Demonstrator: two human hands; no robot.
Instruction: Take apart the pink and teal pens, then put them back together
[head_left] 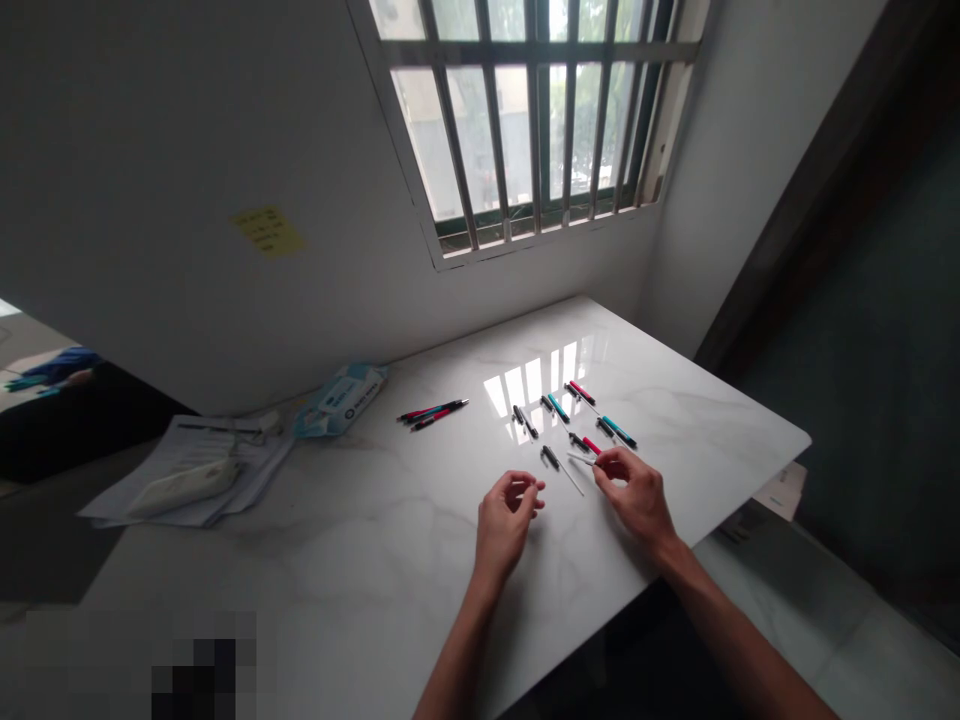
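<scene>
Your left hand (pixel 504 520): loosely curled, kinda open
Your right hand (pixel 636 492): pinching a slim pen piece (pixel 580 458)
Pen bunch (pixel 433 412): 11 o'clock from your left hand

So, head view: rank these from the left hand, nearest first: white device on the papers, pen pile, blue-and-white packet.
From the left hand:
1. Pen pile: to its left and farther forward.
2. Blue-and-white packet: left of the pens, by the wall.
3. White device: far left, on the papers.
</scene>
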